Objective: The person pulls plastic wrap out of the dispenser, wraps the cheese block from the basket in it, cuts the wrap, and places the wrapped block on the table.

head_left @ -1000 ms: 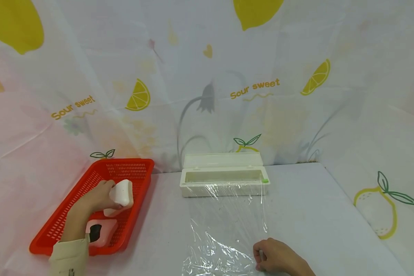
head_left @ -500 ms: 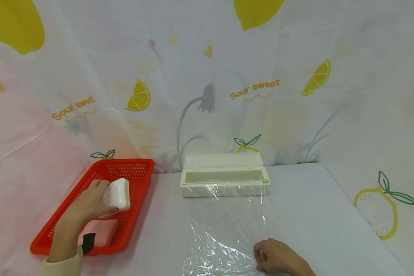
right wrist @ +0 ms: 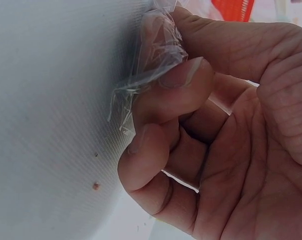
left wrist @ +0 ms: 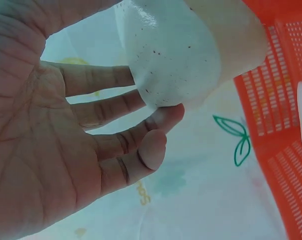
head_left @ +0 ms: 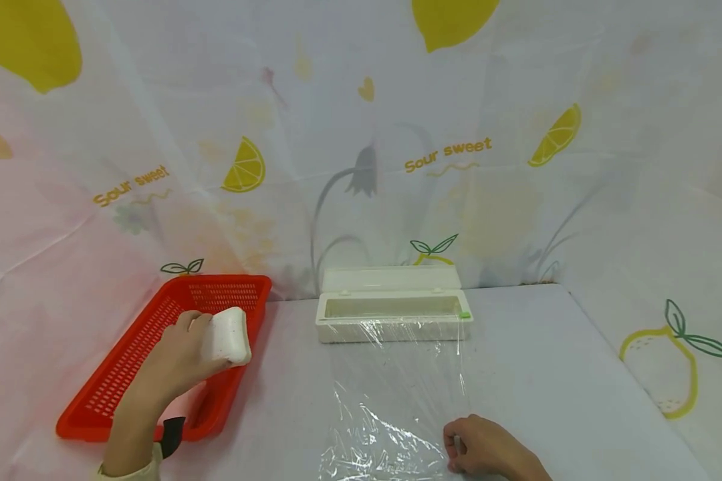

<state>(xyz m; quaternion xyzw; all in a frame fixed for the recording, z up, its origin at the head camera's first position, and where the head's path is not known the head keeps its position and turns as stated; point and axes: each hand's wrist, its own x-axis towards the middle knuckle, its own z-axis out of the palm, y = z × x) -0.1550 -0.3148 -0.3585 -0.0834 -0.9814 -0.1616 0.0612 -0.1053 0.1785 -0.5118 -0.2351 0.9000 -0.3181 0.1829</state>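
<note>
My left hand grips a white bar of soap over the right side of the red basket. In the left wrist view, the soap has small dark specks and a cream-coloured part behind its white face. A pink bar of soap lies in the basket, partly hidden by my left wrist. At the front, my right hand pinches the corner of a sheet of cling film at the table surface. The film is bunched between thumb and fingers in the right wrist view.
The film stretches from a white dispenser box at the back of the table, whose lid stands raised. A small green piece sits at the box's right end. A lemon-print cloth hangs behind the white table.
My left hand has shifted right with the white soap, from inside the basket to over its right side. The right hand keeps its place on the film.
</note>
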